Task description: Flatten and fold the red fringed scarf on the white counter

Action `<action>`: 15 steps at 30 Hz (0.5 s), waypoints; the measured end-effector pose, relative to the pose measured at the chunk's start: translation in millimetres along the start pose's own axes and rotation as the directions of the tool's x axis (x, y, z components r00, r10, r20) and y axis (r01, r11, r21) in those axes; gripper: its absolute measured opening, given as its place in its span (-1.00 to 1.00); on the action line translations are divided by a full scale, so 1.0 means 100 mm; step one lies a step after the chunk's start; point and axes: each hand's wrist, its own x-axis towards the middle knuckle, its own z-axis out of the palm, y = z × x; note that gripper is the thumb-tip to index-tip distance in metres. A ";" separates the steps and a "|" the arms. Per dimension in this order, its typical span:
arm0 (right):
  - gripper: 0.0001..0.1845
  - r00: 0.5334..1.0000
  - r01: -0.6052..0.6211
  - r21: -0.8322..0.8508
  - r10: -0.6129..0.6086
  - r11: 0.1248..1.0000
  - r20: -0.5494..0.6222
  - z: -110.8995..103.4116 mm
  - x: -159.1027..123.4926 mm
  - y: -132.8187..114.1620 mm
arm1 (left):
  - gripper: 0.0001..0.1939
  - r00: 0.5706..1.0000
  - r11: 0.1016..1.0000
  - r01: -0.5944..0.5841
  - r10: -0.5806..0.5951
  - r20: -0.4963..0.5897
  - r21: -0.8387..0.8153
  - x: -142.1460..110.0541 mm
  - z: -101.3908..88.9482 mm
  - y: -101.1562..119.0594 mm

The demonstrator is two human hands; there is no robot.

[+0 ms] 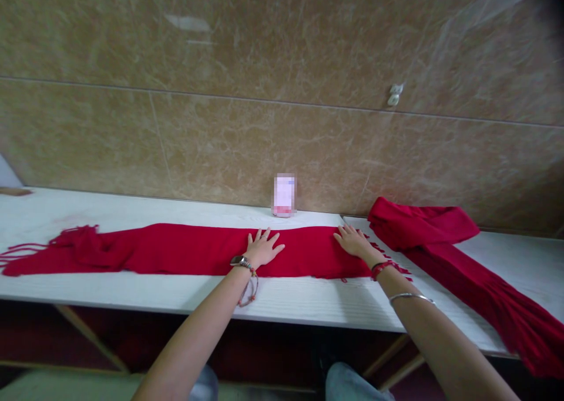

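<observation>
A long red scarf (189,249) lies stretched lengthwise on a white wood-grain surface. Its left end is bunched, with loose fringe; the fringe at its right end shows beside my right wrist. My left hand (262,248) rests flat near the scarf's middle, fingers spread. Close to the right end, my right hand (353,242) is also laid flat on the cloth with its fingers apart. Neither hand grips anything. A second red scarf (425,225) lies to the right, folded over at the back and trailing down past the front edge.
A blurred-out phone-like object (284,195) leans against the brown marbled wall (220,137) behind the white tabletop (211,298). A small white fitting (395,94) is on the wall. Dark open compartments lie under the front edge.
</observation>
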 end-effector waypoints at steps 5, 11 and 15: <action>-0.45 0.992 0.130 0.130 -0.127 0.983 -0.026 -0.34 0.17 -0.90 | -0.30 0.993 0.993 0.115 -0.115 -0.024 0.000 -0.08 -0.16 -0.28; -0.42 0.911 0.409 0.246 -0.409 0.879 -0.052 -0.43 0.25 -2.23 | -0.30 0.960 0.960 0.279 -0.278 -0.030 0.019 -0.33 -0.29 -0.94; -0.44 0.898 0.424 0.273 -0.440 0.863 -0.005 -0.23 0.19 -2.49 | -0.32 0.946 0.946 0.321 -0.322 0.020 0.040 -0.55 -0.27 -1.42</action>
